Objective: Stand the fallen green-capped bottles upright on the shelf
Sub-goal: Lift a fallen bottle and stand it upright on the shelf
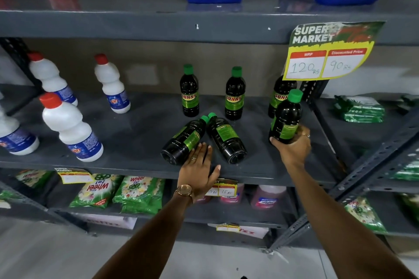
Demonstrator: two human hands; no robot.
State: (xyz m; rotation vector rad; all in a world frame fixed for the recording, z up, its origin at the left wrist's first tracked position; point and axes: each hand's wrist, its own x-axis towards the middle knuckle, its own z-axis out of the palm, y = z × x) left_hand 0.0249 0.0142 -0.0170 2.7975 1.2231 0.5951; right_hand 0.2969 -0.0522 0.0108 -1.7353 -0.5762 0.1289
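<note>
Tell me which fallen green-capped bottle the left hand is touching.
The left fallen bottle: the left hand has its fingertips on that one's lower body. The right fallen bottle, whose cap meets its neighbour's, lies untouched.

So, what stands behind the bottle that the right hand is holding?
Behind the held bottle in the right hand stands another green-capped bottle, upright. Only part of its dark body and label shows; the price sign covers its cap, and the held bottle hides its right side.
</note>
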